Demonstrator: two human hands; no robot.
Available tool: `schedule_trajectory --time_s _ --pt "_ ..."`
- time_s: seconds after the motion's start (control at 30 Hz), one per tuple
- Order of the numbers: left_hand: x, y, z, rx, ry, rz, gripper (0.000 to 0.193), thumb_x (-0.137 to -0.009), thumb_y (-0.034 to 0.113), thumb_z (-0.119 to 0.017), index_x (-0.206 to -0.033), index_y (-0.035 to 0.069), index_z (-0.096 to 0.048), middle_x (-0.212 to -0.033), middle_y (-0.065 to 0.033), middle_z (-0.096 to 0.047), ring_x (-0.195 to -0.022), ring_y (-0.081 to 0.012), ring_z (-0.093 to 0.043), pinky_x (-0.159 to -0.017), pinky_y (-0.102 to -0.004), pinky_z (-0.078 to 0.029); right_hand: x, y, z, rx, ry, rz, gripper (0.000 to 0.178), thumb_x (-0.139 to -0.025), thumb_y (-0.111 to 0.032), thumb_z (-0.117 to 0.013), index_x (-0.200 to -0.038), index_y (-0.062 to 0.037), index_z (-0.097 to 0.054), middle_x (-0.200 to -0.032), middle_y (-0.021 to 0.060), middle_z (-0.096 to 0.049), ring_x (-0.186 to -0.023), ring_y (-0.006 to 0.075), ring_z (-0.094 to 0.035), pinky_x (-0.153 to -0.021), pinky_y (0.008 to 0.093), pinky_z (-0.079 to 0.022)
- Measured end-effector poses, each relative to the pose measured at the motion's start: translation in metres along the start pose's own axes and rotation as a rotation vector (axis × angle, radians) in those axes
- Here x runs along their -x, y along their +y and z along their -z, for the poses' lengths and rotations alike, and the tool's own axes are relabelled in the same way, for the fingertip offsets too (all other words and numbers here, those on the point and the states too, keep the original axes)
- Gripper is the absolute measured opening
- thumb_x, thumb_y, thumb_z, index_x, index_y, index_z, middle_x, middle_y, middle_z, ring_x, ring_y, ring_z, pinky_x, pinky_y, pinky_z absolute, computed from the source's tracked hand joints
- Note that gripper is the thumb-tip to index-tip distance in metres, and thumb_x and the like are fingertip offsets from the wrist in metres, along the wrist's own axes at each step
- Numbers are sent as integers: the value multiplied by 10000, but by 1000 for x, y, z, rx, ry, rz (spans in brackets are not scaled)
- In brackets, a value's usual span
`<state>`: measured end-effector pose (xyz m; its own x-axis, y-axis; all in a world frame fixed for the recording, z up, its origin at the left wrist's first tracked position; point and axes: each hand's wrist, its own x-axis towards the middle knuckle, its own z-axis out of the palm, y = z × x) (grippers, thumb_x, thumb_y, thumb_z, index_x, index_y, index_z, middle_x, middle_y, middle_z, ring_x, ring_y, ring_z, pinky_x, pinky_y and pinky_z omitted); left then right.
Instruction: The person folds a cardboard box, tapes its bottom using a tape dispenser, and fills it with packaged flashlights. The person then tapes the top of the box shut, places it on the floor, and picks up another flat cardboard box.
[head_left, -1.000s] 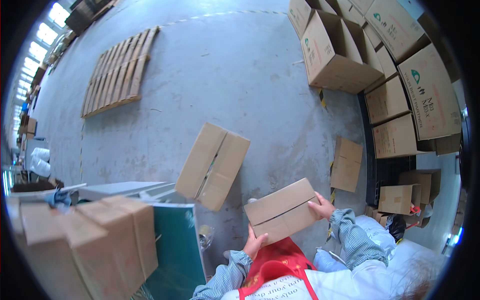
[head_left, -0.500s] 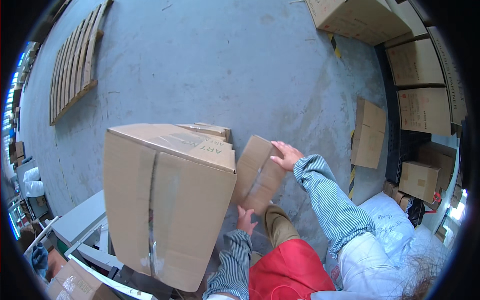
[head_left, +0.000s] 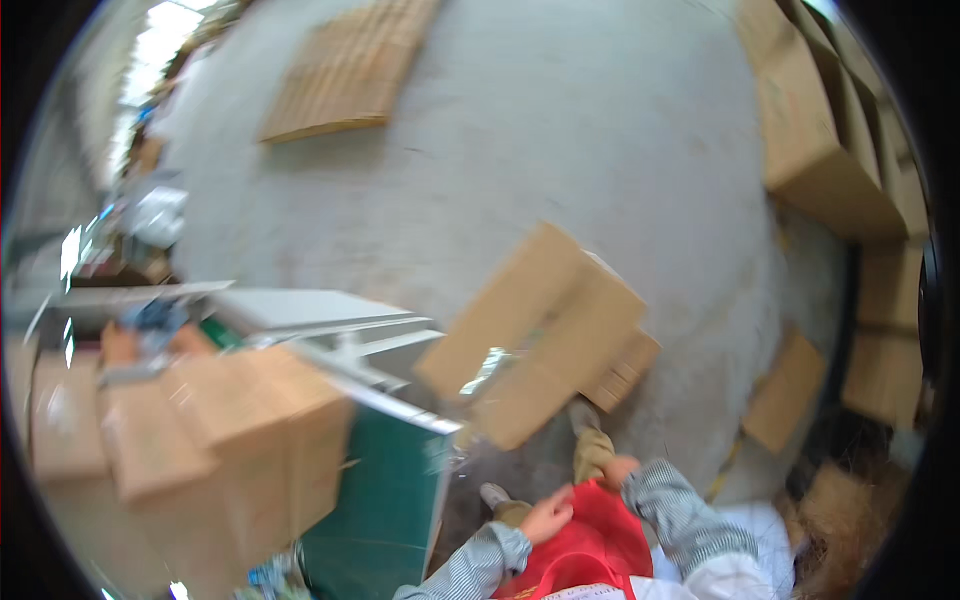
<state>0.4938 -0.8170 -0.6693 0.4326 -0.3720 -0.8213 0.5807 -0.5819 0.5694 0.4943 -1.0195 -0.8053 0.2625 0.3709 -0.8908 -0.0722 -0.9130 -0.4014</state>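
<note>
Close to the red apron point(head_left: 606, 522), my left hand point(head_left: 548, 516) has its fingers loosely stretched out, and nothing shows in it. My right hand point(head_left: 618, 470) is over the apron's upper right edge; its fingers are too blurred to read. Ahead of both hands stands a large brown cardboard carton point(head_left: 535, 335) with shiny tape along its seam. A smaller brown carton point(head_left: 622, 372) sits against its right side, near my foot. Neither hand touches the cartons.
Several stacked cartons point(head_left: 255, 400) are at the left, beside a dark green panel point(head_left: 375, 485) and a grey metal frame point(head_left: 320, 308). A wooden pallet point(head_left: 345, 75) lies farther off. Large cartons point(head_left: 835, 140) line the right side, with a leaning cardboard piece point(head_left: 787, 392).
My hands have left the smaller carton and come back to the apron. That carton now sits beside the large one. The view has swung left, showing more stacked cartons.
</note>
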Motion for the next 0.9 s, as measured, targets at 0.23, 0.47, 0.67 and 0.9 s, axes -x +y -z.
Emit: schedule_trajectory --time_s 0.23,0.47,0.67,0.9 --pt "267 -33 83 -25 477 -87 394 -934 301 -479 -1277 110 -512 -1003 -103 -656 -907 -202 -622 -797 -319 -487 122 -165 38 238 182 654 318 -834 -311 -553 -1120 -196 -628 -861 137 -675 -800 318 -646 -730 417 -514" --pt "607 -100 136 -116 1858 144 235 -819 159 -574 -1017 54 -647 -762 -135 -631 -666 -280 -613 -597 -373 -469 240 -429 39 414 1 1085 317 -830 -236 -594 -1119 -109 -630 -810 75 -689 -776 230 -668 -701 330 -525" --pt "872 -257 167 -618 2340 571 372 -799 171 -617 -1153 75 -554 -1088 -150 -583 -1030 -349 -537 -850 -408 -442 274 -617 -42 551 84 1370 272 -861 -244 -560 -1087 -108 -628 -843 92 -667 -785 265 -643 -688 357 -509" --pt "1017 -327 213 -367 1965 997 748 -805 573 -567 -1374 126 -379 -1439 -149 -325 -1328 -301 -322 -1024 -632 -246 349 -820 -116 591 345 1795 304 -818 -165 -574 -1109 -81 -606 -951 104 -646 -861 290 -625 -733 378 -504"
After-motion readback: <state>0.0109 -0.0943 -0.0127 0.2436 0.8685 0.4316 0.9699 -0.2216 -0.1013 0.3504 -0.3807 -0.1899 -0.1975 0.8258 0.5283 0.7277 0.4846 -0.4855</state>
